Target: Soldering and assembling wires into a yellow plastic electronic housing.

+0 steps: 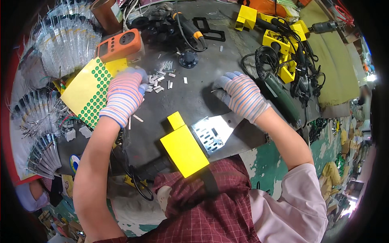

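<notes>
My left hand [125,93], in a striped glove, is beside a yellow sheet of green round stickers [91,91], over a yellow piece [116,66]. Its fingertips are blurred, so their grip is unclear. To the right, my right hand [243,93], gloved alike, hangs over the table with fingers curled together. A tiny pale sliver shows at its fingertips, too small to name. Between the hands and my body lies a yellow box-shaped housing [184,152] with a shiny slotted metal plate [208,133] at its right side. Small white pieces [156,83] and screws [166,65] lie near my left hand.
An orange meter [121,45] stands behind my left hand. Bundles of clear-wrapped parts [67,42] fill the left. A black dial knob [188,59] and an orange-black corded tool [188,28] lie at the back. Yellow housings with black cords [277,40] crowd the right, by a dark green tool [279,97].
</notes>
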Motion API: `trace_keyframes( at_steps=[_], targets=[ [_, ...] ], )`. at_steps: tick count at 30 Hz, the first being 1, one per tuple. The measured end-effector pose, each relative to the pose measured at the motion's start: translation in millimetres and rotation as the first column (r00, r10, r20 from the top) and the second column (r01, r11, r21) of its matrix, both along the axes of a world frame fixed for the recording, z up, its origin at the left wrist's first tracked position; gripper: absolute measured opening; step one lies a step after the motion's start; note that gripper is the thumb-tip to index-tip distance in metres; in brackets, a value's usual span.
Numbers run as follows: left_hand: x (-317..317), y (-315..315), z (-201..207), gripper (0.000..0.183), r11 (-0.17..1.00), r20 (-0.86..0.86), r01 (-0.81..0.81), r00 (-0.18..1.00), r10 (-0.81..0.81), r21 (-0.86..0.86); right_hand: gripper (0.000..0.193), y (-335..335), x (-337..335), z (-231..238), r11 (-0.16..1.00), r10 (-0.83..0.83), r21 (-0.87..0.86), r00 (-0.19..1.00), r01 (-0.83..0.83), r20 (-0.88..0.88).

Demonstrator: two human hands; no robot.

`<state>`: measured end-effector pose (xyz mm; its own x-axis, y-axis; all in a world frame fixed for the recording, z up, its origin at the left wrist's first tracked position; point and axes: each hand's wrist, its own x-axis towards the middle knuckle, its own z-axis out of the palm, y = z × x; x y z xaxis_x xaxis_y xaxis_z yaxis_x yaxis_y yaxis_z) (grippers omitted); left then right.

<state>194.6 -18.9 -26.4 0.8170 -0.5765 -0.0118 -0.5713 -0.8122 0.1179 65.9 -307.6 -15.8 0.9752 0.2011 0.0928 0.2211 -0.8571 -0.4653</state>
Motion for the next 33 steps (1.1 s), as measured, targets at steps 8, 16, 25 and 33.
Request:
trace_keyframes(
  at_steps=[8, 16, 25, 33],
  targets=[
    [-67.6, -0.8, 32.8, 0.006, 0.791, -0.389, -0.243, 0.921, 0.007, -0.562, 0.017, -3.1, -43.9, 1.2, 0.992, -0.110, 0.069, 0.990, 0.105, 0.085],
    [-112.1, -42.1, 45.4, 0.017, 0.395, -0.638, -0.505, 0.662, -0.394, -0.768, 0.016, 43.8, -72.0, 21.9, 0.605, 0.053, 0.792, 0.997, -0.081, 0.062],
    [-138.8, -48.3, 49.1, 0.011, 0.768, -0.360, -0.116, 0.920, -0.156, -0.630, 0.017, 26.4, -104.4, -20.0, 0.856, -0.058, 0.508, 0.957, -0.100, 0.286],
    [-141.7, -51.2, -2.9, 0.007, 0.806, 0.041, 0.251, 0.961, -0.272, -0.536, 0.013, 38.5, -114.9, -34.5, 0.959, -0.030, 0.275, 0.947, -0.063, 0.320]
  ],
)
